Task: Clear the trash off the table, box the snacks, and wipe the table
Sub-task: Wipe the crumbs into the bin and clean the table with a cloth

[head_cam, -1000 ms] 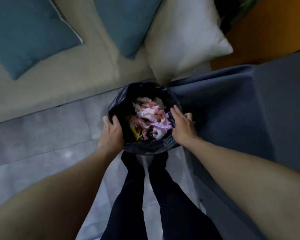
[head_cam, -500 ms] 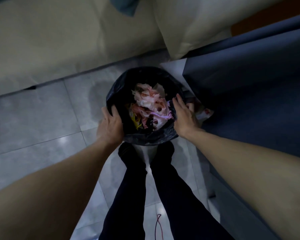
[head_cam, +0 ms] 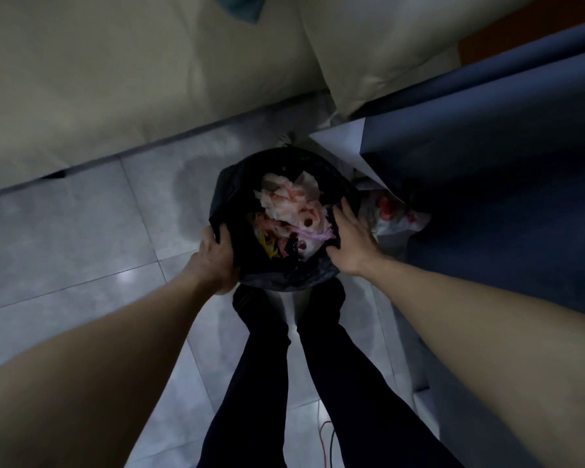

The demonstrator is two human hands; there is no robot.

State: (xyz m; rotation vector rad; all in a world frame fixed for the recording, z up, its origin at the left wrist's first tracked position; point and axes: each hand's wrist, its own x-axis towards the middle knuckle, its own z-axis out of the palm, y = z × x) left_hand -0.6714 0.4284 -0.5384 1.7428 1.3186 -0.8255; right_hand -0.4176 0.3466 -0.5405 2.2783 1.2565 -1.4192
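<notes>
The trash bin (head_cam: 284, 280) has dropped toward the floor (head_cam: 81, 231) beside the table (head_cam: 487, 163) corner. The left hand (head_cam: 215, 255) grips its rim and the right hand (head_cam: 350, 241) presses it, fingers nearly straight. The trash (head_cam: 291, 211) is inside, so clearing looks done.

Fingertips of my left hand (head_cam: 215, 258) vanish inside the rim of the black plastic bin bag (head_cam: 284, 280). Thumb of my right hand (head_cam: 350, 241) hidden; grip unclear. Bag's depths too dark to read. Crumpled white red-printed plastic bag (head_cam: 399, 217) half under the dark blue cloth (head_cam: 487, 184). Thin red cord (head_cam: 321, 444) cut off at bottom edge.
</notes>
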